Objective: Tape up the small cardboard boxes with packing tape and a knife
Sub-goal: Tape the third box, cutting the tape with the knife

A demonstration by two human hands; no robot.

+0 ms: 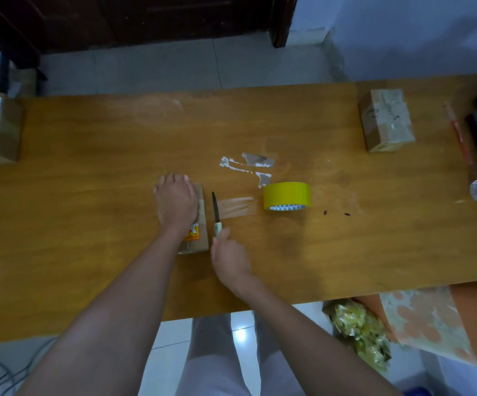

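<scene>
Left hand [175, 202] flat on small box [195, 224], its contents hidden; right hand [229, 254] gripping knife [217, 212] across tape strip [238, 205] beside tape roll [286, 195].

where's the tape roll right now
In the head view, the yellow tape roll stands on the wooden table right of centre, just right of the knife, a pulled-out strip between them.
</scene>
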